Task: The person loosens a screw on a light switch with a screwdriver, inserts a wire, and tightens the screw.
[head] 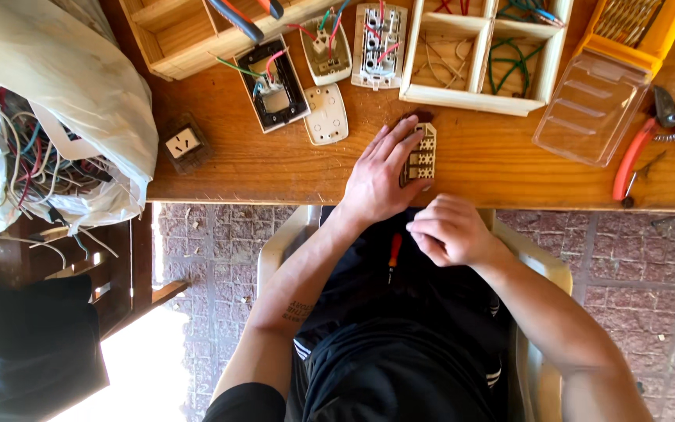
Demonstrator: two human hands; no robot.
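Observation:
My left hand lies flat on the wooden table, fingers spread over a beige switch module and pinning it near the front edge. My right hand is curled into a loose fist just below the table edge, over my lap; whether it holds something small cannot be told. A screwdriver with a red-orange handle rests on my dark clothing between my arms, touched by neither hand.
Dismantled wall switches and plates lie further back, beside wooden compartment trays with wires. A yellow bit case with a clear lid and red-handled pliers sit right. A white bag of tangled cables sits left.

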